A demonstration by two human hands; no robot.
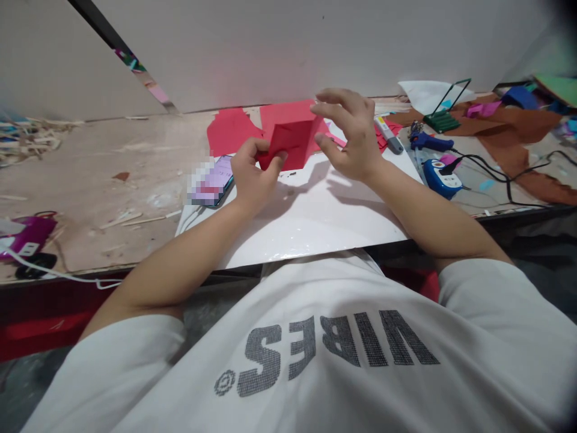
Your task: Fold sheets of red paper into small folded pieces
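My left hand (258, 168) grips a folded piece of red paper (291, 144) at its left edge, thumb in front and fingers behind. The paper is held up above a white board (311, 219), with a crease near its right side. My right hand (351, 132) is raised at the paper's right, fingers apart and curved, with nothing in them. Its fingertips are close to the paper's right edge; whether they touch it I cannot tell. More red sheets (232, 129) lie behind the held paper.
A phone (214, 183) with a cable lies left of the board. At right are a utility knife (388, 135), a blue glue gun (430, 142), a blue power socket (442, 179), black cords and brown sheets (525, 162). Wood slivers (33, 141) are heaped at far left.
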